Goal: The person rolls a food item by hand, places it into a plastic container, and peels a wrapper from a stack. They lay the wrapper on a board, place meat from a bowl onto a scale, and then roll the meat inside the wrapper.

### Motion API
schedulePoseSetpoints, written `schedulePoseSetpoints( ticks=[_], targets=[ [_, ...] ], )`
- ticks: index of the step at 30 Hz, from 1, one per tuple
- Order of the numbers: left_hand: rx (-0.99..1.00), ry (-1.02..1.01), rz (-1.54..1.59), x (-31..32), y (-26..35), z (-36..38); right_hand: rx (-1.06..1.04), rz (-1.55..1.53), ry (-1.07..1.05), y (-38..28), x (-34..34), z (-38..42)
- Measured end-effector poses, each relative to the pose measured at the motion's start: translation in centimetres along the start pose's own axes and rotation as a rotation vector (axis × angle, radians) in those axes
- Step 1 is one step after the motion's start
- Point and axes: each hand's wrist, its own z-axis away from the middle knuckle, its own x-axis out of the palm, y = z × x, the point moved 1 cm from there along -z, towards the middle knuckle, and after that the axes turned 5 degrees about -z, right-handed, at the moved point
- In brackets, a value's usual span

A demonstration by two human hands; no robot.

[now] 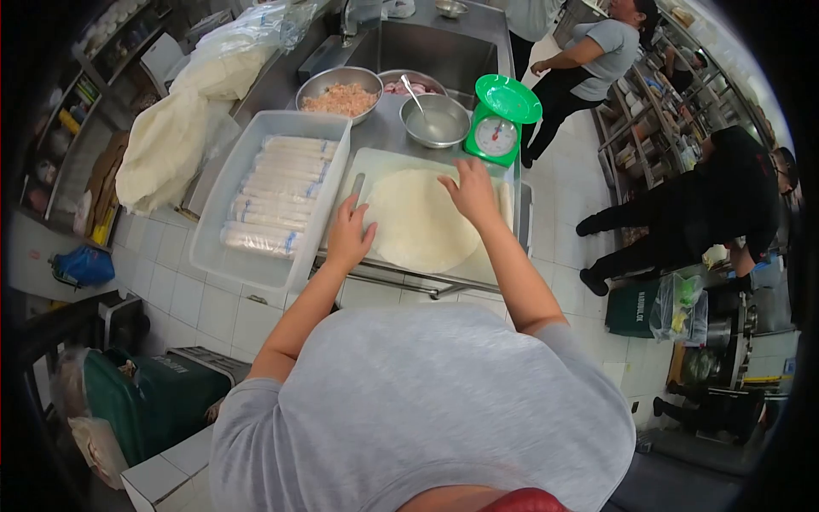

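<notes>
A thin round pale wrapper sheet [418,226] lies flat on a white cutting board [368,162]. My left hand [350,235] is open at the board's left side, fingers apart beside the sheet's edge. At the sheet's upper right, my right hand [472,194] is open with its fingers spread, thumb over the sheet. Beyond the board stands a steel bowl [456,128] of cloudy liquid with a spoon [413,92] leaning in it. A green dial scale [496,136] is just past my right fingertips. Along the board's right edge lies a pale roll [506,205].
Left of the board, a plastic tub [209,200] holds several plastic-wrapped rolls [277,188]. Bowls of orange filling [341,100] and pinkish meat [397,88] stand before the sink [452,47]. A person in grey [589,64] and one in black [721,196] stand at right.
</notes>
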Motion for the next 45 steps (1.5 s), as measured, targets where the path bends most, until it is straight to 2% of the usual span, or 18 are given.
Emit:
schedulePoseSetpoints(
  ticks=[4,6,9,12,15,18,21,23,24,25,28,29,31,33,36,39,44,45],
  targets=[
    [0.046,0.000,-0.124,0.0,-0.2,0.0,-0.159,0.095,0.085,2.6,4.3,-8.0],
    [0.065,-0.001,-0.176,-0.2,-0.1,0.4,-0.192,0.031,0.004,4.1,6.8,-10.4],
    [0.060,-0.008,-0.196,0.1,-0.4,0.3,-0.121,0.129,-0.586,4.4,8.7,-11.4],
    [0.054,-0.010,-0.187,0.2,-0.5,0.2,0.059,0.127,-0.798,3.9,8.9,-11.9],
    [0.040,-0.017,-0.167,0.2,-0.6,0.3,0.210,0.015,-0.668,2.7,6.4,-12.6],
    [0.024,-0.024,-0.157,0.1,-0.7,0.1,0.083,-0.197,-0.205,2.5,4.5,-11.1],
    [0.021,-0.018,-0.150,0.3,-0.8,0.2,0.124,-0.170,-0.169,-0.9,4.1,-6.5],
    [0.023,-0.015,-0.151,0.3,-0.7,0.3,0.074,-0.294,-0.412,-2.7,7.2,-1.4],
    [0.021,-0.006,-0.153,0.4,-0.8,0.4,-0.282,-0.196,-0.450,-2.5,10.6,1.5],
    [0.021,0.005,-0.157,0.6,-0.9,0.6,-0.538,-0.020,-0.431,-4.2,11.1,3.1],
    [0.010,0.021,-0.147,0.6,-1.0,0.0,-0.228,-0.033,-0.372,-4.0,11.9,2.4],
    [0.001,0.013,-0.141,0.5,-0.9,0.4,-0.034,-0.048,-0.318,-2.6,11.2,2.1],
    [-0.010,-0.001,-0.132,0.7,-0.7,0.7,0.204,0.073,-0.273,0.0,8.9,3.7],
    [0.000,0.007,-0.143,0.5,-1.0,0.1,0.400,0.300,-0.307,0.5,5.9,6.7],
    [0.006,0.010,-0.153,0.6,-0.8,0.2,0.558,0.392,-0.317,0.5,5.1,7.6],
    [-0.004,0.012,-0.145,0.5,-0.7,0.3,0.305,0.144,-0.268,0.7,8.3,3.9],
    [-0.002,0.068,-0.128,0.3,-0.9,0.4,-0.367,-0.187,-0.456,-4.2,12.7,1.1],
    [0.002,0.078,-0.123,0.3,-1.1,0.7,-0.267,-0.295,-0.631,-5.3,11.5,0.5]
  ],
)
